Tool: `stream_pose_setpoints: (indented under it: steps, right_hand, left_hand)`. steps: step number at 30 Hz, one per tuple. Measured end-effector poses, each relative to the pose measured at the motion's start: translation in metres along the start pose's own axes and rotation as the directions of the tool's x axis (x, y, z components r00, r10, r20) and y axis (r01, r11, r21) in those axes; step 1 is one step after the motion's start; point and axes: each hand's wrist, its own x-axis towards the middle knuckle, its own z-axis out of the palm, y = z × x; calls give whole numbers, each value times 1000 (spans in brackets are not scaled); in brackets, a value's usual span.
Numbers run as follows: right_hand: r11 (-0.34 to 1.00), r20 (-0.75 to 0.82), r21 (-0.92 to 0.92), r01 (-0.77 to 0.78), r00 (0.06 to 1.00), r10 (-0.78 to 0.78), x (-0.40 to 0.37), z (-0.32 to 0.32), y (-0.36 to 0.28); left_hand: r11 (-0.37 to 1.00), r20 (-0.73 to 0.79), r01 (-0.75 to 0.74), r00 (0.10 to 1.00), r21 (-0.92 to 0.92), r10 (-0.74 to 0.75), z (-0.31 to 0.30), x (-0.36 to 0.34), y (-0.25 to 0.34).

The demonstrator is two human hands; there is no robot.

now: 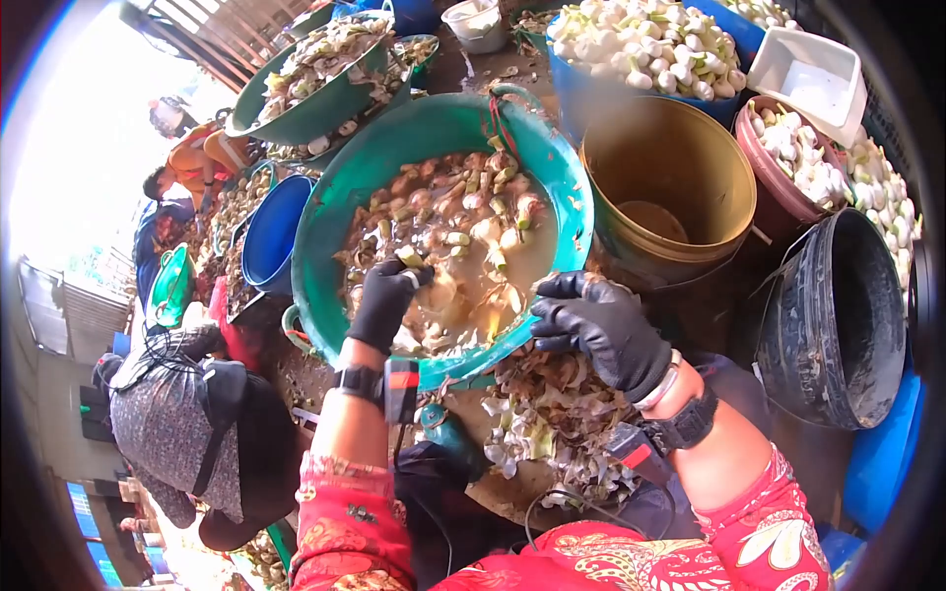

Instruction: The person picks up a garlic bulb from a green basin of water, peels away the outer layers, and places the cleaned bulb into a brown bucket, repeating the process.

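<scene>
A large green tub (330, 231) in front of me holds murky brown water with many garlic-like bulbs (473, 197) on stem stubs and loose skins. My left hand (382, 303), in a black glove, reaches over the near left side of the tub. Its fingers are closed round a bulb with a pale green stem stub (410, 257). By the tub's near right rim is my right hand (606, 333), also gloved in black. Its fingers are curled together, and what they hold, if anything, I cannot make out. Below it lies a heap of peeled skins (562, 419).
A yellow-brown bucket (675, 167) and a tilted black bucket (838, 320) stand to the right. White bulbs fill a blue tub (650, 49) and a pink bucket (788, 153). Another green tub (315, 84) holds skins. A person (187, 424) bends at the left, near a blue basin (276, 236).
</scene>
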Motion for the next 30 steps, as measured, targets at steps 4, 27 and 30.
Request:
stream_pose_setpoints:
  steps: [4,27,30]
  right_hand:
    - [996,245,-83,37,969,-16,9,14,32]
    - [973,246,232,12,967,-70,5,13,61]
    - [898,357,383,-218,931,74,4,8,51]
  left_hand:
    - [707,85,-555,809,438,582,19,-75,49]
    - [921,-61,-66,997,-385,45,65,-131,51]
    - [978,-42,-206,978,-19,205,61,-127,41]
